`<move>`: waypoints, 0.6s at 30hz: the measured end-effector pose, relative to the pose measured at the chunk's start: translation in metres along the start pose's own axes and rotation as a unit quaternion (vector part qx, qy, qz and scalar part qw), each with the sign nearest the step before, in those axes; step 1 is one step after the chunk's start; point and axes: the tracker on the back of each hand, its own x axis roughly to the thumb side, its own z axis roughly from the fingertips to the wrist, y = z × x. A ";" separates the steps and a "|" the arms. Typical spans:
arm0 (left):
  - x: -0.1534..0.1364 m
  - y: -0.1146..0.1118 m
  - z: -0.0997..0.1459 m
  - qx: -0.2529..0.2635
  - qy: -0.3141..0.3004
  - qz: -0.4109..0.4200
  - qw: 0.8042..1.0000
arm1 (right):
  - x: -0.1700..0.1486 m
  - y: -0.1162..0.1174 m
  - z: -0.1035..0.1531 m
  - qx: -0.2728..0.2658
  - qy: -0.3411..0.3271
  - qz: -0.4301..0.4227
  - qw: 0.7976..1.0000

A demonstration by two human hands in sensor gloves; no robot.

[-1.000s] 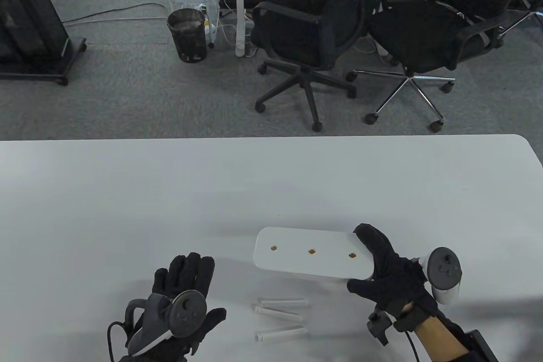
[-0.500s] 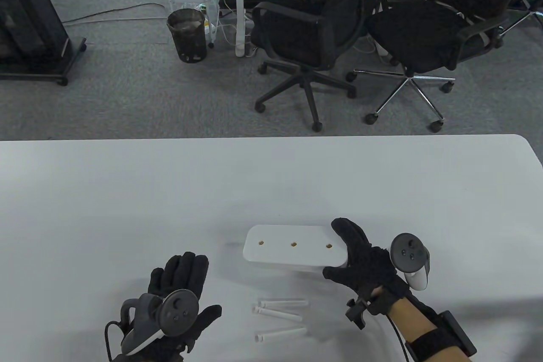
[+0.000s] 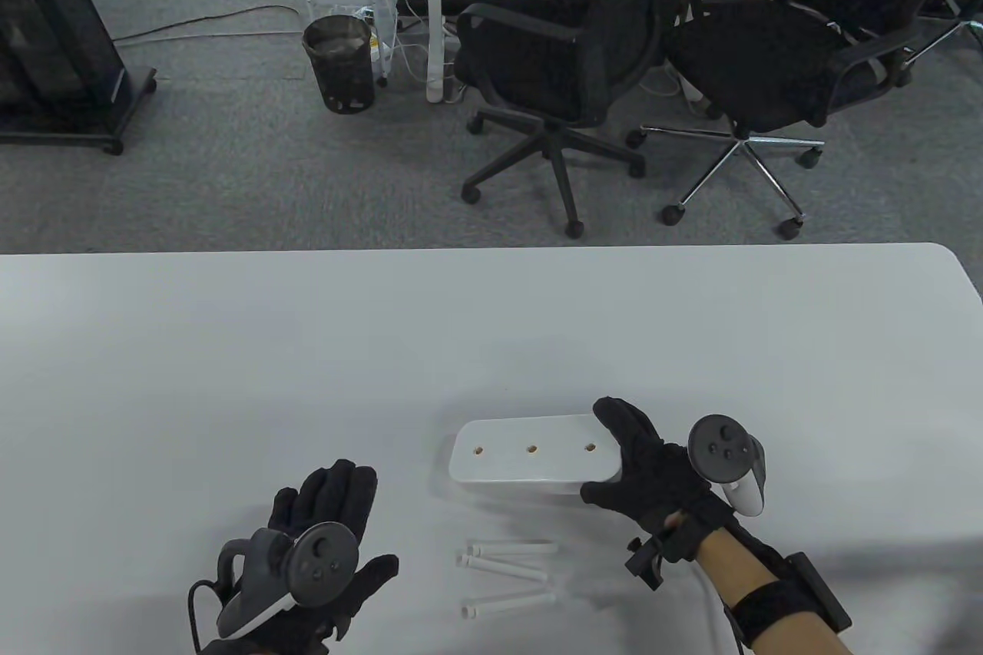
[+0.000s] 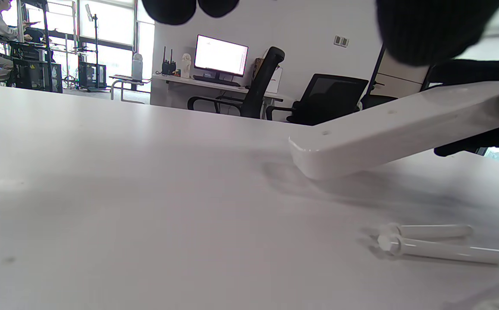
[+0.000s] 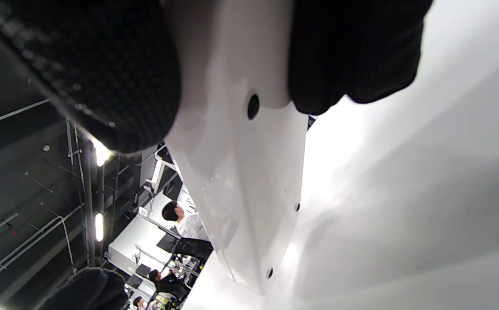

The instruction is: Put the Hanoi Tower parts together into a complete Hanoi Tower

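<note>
A white oblong base with three small holes is held by its right end in my right hand. In the left wrist view the base is tilted, its right end raised off the table. In the right wrist view my thumb and fingers clamp the base. Three white pegs lie on the table in front of the base, also seen in the left wrist view. My left hand is open and empty, hovering left of the pegs.
The white table stretches wide behind and to the left. Two black office chairs and a bin stand on the carpet beyond the far edge.
My right hand has carried the base leftward and a little nearer to me. My left hand has drifted slightly toward me and stays open.
</note>
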 end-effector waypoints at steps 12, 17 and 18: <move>0.001 -0.002 0.000 -0.008 -0.006 0.003 1.000 | -0.004 -0.008 -0.006 0.081 0.051 0.113 0.989; 0.003 -0.004 0.000 -0.015 -0.011 0.000 1.000 | -0.010 -0.011 -0.009 0.100 0.072 0.177 0.976; 0.003 -0.005 -0.001 -0.019 -0.011 -0.001 1.000 | -0.012 -0.011 -0.009 0.102 0.079 0.190 0.973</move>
